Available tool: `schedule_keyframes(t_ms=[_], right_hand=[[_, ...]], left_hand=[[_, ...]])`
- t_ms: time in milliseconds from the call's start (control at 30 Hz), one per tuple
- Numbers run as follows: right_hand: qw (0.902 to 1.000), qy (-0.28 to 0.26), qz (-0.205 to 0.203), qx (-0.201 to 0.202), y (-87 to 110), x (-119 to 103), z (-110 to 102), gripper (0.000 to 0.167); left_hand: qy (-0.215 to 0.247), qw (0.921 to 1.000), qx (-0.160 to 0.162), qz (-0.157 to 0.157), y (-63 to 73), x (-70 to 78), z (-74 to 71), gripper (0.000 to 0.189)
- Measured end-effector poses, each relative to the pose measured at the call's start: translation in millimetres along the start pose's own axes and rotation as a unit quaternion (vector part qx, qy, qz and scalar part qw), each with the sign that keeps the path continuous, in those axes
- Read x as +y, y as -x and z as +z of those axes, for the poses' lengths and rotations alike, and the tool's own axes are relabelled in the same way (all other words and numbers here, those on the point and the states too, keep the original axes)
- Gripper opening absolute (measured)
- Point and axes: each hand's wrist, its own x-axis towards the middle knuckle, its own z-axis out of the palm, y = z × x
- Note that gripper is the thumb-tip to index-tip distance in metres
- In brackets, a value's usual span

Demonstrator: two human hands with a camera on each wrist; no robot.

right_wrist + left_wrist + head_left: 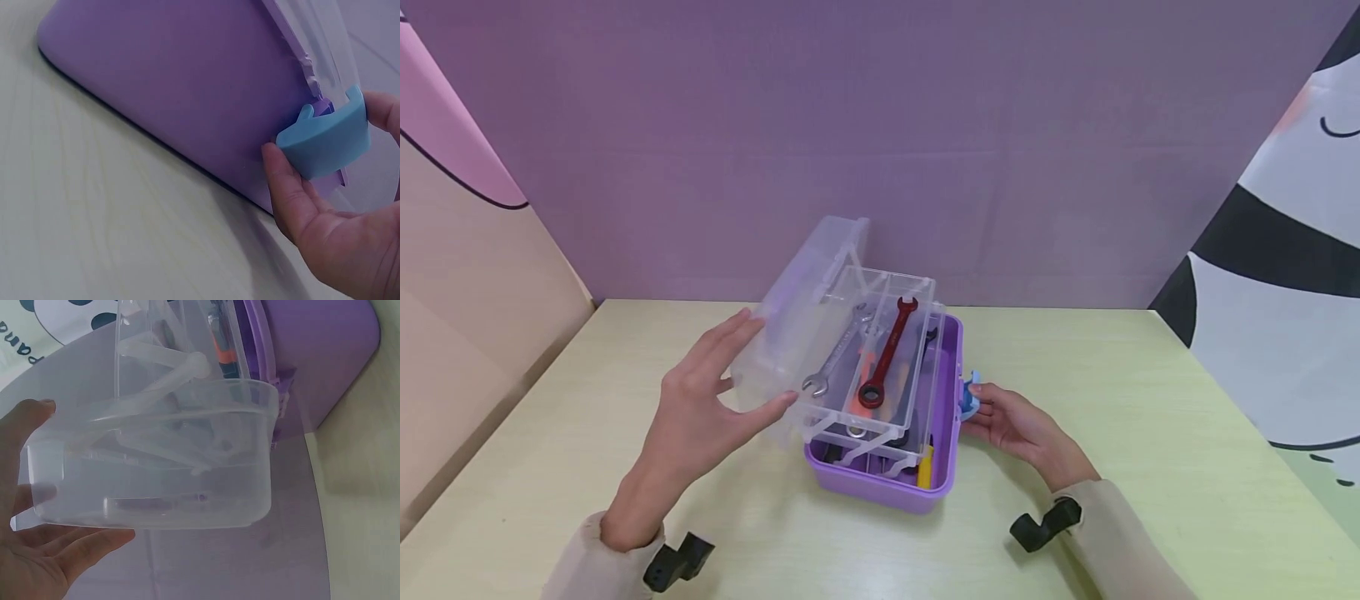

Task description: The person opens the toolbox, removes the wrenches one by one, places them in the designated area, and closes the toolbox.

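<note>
A purple toolbox (880,498) stands on the table, its clear plastic lid (805,271) swung up and tilted to the left. My left hand (696,412) holds the lid between its thumb and spread fingers, as the left wrist view also shows. At the box's right side my right hand (1022,429) pinches the light blue latch (328,140) between thumb and fingers. Inside, a raised clear tray (880,423) carries a red wrench (891,350) and a silver wrench (835,358). Below it, a yellow piece (925,468) shows in the box; other tools there are partly hidden.
The pale wooden table (1150,467) extends around the box. A purple backdrop (925,150) rises behind the table's far edge. Printed cartoon panels stand to the left and right. White hinged arms (872,446) link the tray to the box.
</note>
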Motion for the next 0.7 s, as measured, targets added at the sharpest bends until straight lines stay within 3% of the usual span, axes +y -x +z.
schedule_keyframes(t_ms=[200, 333, 700], right_hand=[[0.9999, 0.0, 0.005, 0.009, 1.3, -1, 0, 0.019], [0.9999, -0.005, 0.006, 0.008, 1.0, -1, 0, 0.019], [0.9997, 0.003, 0.004, 0.023, -1.2, 0, 2, 0.02]], left_hand=[[-0.017, 0.9989, 0.017, 0.04, 1.2, -2.6, 0.1, 0.07], [-0.026, 0.9982, 0.02, 0.051, 1.9, -3.9, -1.7, 0.071], [-0.003, 0.9991, 0.035, -0.025, 13.4, -9.3, -6.6, 0.066]])
